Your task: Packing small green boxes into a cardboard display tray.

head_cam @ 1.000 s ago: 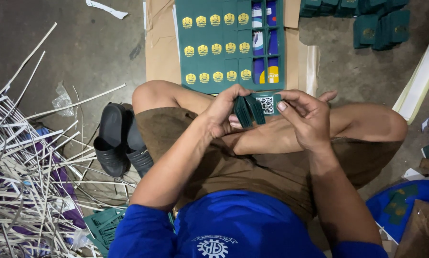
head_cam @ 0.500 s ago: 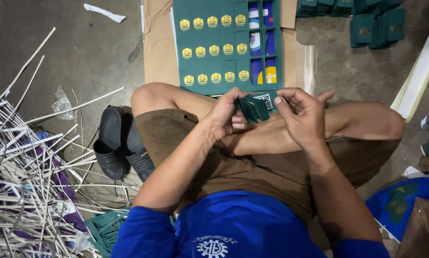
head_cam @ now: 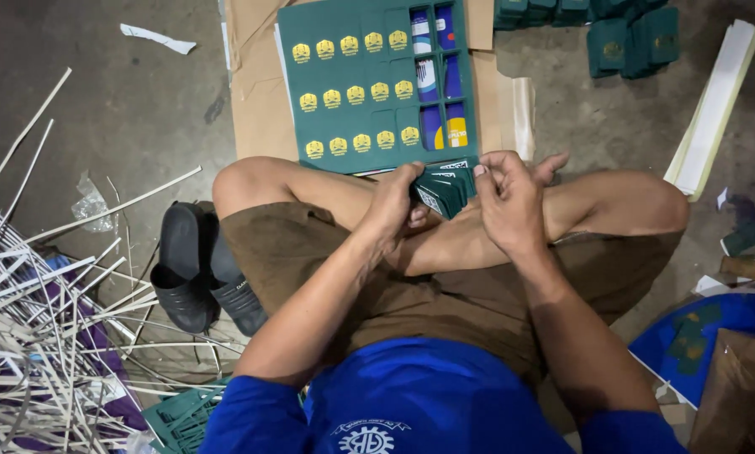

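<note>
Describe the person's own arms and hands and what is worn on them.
Both arms are bare from short blue sleeves down. The left hand and right hand wear no gloves; no watch, ring or bracelet shows on either.

Both arms reach forward over crossed legs, elbows bent, forearms converging. The left hand [head_cam: 397, 204] curls with knuckles up, fingers closed in a grip. The right hand [head_cam: 509, 200] faces it, just beside, fingers pinched together, thumb raised far right.
</note>
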